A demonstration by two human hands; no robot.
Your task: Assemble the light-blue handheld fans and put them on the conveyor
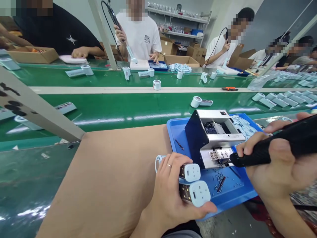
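Observation:
My left hand [170,191] is wrapped round two light-blue parts [200,193] with brown sides, their rounded ends facing right. My right hand [277,165] grips a black electric screwdriver [287,142], its tip pointing left at the front of a metal screw feeder [215,138]. The exact contact at the tip is hidden. The feeder stands in a blue tray [173,132], which also holds loose screws [219,180], thin dark bits and a pile of light-blue pieces [242,125].
Brown cardboard [116,165] covers the bench at left. Behind it runs a green conveyor [111,112] with white-blue parts [196,101]. A slanted metal post [56,115] stands at left. Several people work across the conveyor.

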